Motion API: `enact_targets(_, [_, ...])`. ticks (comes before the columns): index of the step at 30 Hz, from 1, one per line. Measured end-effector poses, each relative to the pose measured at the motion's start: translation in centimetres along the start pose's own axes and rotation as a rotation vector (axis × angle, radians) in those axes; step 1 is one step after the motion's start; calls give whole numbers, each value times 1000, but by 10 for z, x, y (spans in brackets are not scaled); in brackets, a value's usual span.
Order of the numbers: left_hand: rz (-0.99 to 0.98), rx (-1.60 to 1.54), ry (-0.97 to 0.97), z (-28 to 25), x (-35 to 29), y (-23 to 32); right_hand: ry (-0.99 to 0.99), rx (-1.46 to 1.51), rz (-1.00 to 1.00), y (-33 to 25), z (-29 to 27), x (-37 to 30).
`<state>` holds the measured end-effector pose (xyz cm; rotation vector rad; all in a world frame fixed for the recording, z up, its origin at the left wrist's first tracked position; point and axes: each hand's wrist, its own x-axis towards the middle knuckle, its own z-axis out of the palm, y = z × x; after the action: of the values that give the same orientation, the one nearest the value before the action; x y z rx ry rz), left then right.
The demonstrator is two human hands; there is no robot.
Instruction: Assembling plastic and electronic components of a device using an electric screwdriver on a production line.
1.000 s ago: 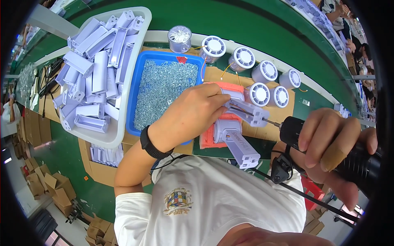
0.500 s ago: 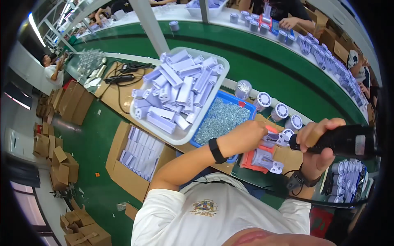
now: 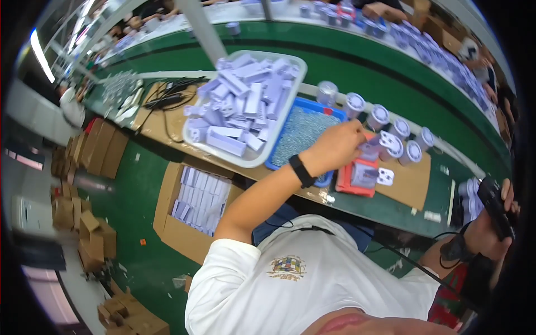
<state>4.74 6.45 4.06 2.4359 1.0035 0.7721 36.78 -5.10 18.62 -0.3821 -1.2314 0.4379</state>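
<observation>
My left hand (image 3: 341, 144), a dark band on its wrist, reaches to the orange-red holder (image 3: 353, 185) with thumb and fingertips pinched together. What lies between the fingertips is hidden. Beside them a pale plastic housing (image 3: 369, 149) sits in the holder, its end plate toward the right. A second housing (image 3: 364, 175) lies in the nearer slot. Out at the far right, my right hand (image 3: 487, 237) is wrapped round a black electric screwdriver (image 3: 496, 207), held away from the holder. Several round-capped pale parts (image 3: 378, 115) stand behind the holder.
A blue tray (image 3: 339, 113) of small metal screws stands left of the holder. A white bin (image 3: 300, 72) heaped with pale plastic pieces is beyond it. Below sits a cardboard box (image 3: 166, 215) of stacked pieces. A green conveyor (image 3: 357, 67) runs behind; co-workers sit across it.
My right hand has swung the screwdriver away from the housing, to the right and down. My left hand has stayed at the holder, its wrist raised slightly. The view has shifted.
</observation>
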Motion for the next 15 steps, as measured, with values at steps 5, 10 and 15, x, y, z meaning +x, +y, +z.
enact_targets(5, [110, 53, 86, -7, -11, -7, -66, -825, -566, -32, -25, -24])
enact_targets(10, [67, 147, -35, -17, -15, 12, -705, -950, -110, -25, -77, -61])
enact_targets(15, [27, 151, -38, -16, -24, 23, -822, -1349, 101, 24, -87, -92])
